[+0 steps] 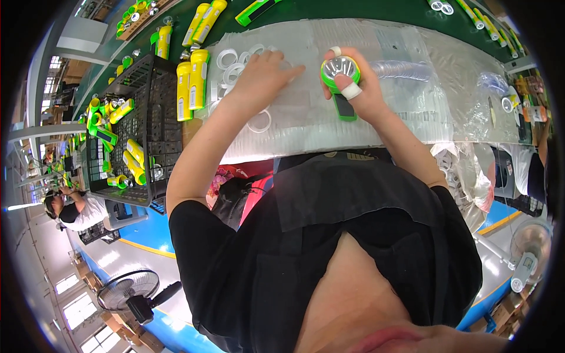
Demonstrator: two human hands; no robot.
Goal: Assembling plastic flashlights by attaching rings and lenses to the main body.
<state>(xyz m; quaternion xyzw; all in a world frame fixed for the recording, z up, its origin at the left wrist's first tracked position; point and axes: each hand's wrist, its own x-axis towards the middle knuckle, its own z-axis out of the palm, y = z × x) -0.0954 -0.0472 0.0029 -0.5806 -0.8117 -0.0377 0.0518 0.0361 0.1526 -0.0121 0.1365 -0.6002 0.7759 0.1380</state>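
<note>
Right hand (362,88) grips green flashlight (339,67), handle toward surface's (335,139) near edge; left hand (259,79), half-open, seemingly empty, nearest white rings (226,69).

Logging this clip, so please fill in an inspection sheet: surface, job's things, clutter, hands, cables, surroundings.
Surface: wrinkled clear plastic sheeting over a green worktop.
Job's things: green flashlight with round silver reflector; thin round white rings.
Clutter: yellow and green cylindrical flashlights; black plastic crate holding more.
Hands: right hand grips the green flashlight; left hand, fingers spread, at the rings, contact unclear.
Cables: nothing clearly seen.
Surroundings: black round fan; person in white.
</note>
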